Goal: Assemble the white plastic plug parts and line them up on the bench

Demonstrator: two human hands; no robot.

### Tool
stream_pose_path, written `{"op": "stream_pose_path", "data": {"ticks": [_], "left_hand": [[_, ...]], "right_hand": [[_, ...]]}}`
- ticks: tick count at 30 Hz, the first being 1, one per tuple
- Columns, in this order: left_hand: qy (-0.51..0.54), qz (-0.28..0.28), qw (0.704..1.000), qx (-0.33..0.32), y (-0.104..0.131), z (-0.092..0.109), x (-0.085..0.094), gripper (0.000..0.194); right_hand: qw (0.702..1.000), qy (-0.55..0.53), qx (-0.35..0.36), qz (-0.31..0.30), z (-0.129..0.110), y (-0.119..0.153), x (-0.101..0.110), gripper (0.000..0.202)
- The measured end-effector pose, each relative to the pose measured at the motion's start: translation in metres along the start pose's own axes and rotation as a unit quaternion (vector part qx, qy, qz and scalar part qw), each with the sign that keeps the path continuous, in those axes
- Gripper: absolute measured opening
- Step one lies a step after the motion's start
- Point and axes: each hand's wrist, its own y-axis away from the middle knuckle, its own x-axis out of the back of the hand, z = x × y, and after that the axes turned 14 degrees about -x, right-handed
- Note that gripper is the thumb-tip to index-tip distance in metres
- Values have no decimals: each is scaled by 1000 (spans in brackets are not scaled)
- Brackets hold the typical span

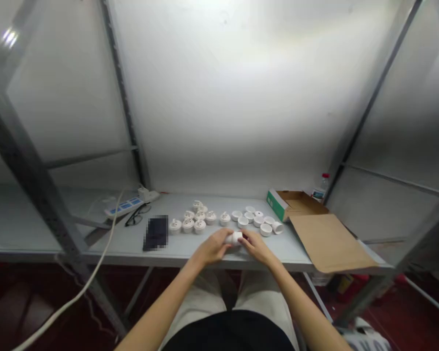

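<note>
While the left hand [212, 247] and the right hand [255, 246] are meeting at the front edge of the table [95, 243], both are pinching a small white plastic part [236, 238] between their fingertips — the left is closing on its near end, the right on its far end, and the piece is hanging just above the surface rather than resting on it. Because the part is sitting so close to the table's lip, a slip of either grip could be sending it off the edge and down toward the lap or the dark floor. A sideways sweep of a forearm could also be knocking into the rows behind.

Going from left, a white cable [95, 273] is trailing off the table toward the floor, a power strip [126, 205] is lying by the wall, and a pair of glasses [137, 215] is resting just beside it. A dark flat object [156, 232], blurred out, is lying next. Then a cluster of white capped pieces [192, 222] is standing near the middle, with open white cups [256, 220] grouped to their right. Further right, an open cardboard box [298, 202] is sitting with its flap [329, 242] spreading toward the front edge, and a bottle [321, 187] is standing behind it. Grey metal framing and pale wall panels are enclosing the bench — lighting is falling brightest on the back wall.
</note>
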Motion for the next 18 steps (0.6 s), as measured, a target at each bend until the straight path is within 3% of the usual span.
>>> {"op": "stream_pose_path", "data": {"ticks": [4,10,15,18], "left_hand": [[-7,14,1000,19,0,-2,-1,41],[-7,-6,1000,-11,1,0,2,39],[-11,-14,1000,-12,0,4,3,36],[-12,-8,1000,0,-1,4,2,35]], "right_hand": [[1000,-10,12,10,-2,3,2,57],[1000,4,-14,24,4,-1,0,27],[1000,10,-27,11,6,-5,-3,53],[1000,0,-12,7,2,-3,-1,41]]}}
